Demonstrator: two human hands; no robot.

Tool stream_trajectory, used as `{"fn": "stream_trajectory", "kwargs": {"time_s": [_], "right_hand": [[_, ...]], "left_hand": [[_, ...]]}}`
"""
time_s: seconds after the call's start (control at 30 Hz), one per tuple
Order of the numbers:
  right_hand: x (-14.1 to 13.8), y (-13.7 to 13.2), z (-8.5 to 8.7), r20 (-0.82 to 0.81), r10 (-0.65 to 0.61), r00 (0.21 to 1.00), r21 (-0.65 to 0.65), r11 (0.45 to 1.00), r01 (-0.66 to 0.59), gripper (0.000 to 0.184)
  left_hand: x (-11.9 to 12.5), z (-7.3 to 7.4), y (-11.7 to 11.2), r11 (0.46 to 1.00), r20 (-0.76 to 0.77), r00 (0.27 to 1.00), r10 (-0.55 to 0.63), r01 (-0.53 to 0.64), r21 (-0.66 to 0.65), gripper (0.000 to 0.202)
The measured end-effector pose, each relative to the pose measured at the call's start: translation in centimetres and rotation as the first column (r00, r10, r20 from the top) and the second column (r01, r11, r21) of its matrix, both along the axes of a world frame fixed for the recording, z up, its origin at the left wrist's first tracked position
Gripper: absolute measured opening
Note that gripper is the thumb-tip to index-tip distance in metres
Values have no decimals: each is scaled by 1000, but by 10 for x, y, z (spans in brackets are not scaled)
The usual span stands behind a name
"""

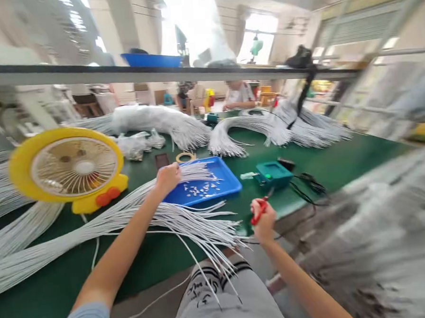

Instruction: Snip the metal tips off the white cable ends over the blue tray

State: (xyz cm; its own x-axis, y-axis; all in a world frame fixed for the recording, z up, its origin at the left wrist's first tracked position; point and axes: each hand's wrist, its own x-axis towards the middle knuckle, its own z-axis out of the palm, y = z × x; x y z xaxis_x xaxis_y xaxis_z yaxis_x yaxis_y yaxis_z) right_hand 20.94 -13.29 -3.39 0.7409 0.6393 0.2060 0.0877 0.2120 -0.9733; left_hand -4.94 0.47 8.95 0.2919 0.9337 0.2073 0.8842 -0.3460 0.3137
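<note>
My left hand [168,180] is closed around a bunch of thin white cables [195,171], whose ends reach over a blue tray [230,182]. Small pale pieces [200,190] lie scattered in that tray. Red-handled scissors [258,212] are gripped in my right hand [265,222], their metal tip pointing up and away from me. More loose white cables [201,221] fan out between my two hands, some drooping over the table edge onto my lap. Just beyond the scissors stands a small green-teal box [274,174] with a black cord.
A yellow fan [66,166] stands at the left. Bundles of white cables [161,123] lie along the back of the green table [358,158], near a tape roll [186,157]. A shelf [208,73] crosses above. Someone [239,95] sits beyond. Wrapped white material [387,235] fills the right.
</note>
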Motion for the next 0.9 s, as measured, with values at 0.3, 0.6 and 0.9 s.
{"fn": "stream_trajectory", "kwargs": {"time_s": [0.3,0.6,0.9], "right_hand": [[-12,35,44,-53,234,971,155,962,-224,18],[-86,125,147,28,624,781,295,741,-603,7],[-90,109,165,169,796,582,251,536,-806,6]], "left_hand": [[24,-2,-17,915,369,854,-368,402,-18,30],[26,27,-68,652,847,401,-350,753,-87,19],[10,34,-42,884,941,276,-196,466,47,30]]}}
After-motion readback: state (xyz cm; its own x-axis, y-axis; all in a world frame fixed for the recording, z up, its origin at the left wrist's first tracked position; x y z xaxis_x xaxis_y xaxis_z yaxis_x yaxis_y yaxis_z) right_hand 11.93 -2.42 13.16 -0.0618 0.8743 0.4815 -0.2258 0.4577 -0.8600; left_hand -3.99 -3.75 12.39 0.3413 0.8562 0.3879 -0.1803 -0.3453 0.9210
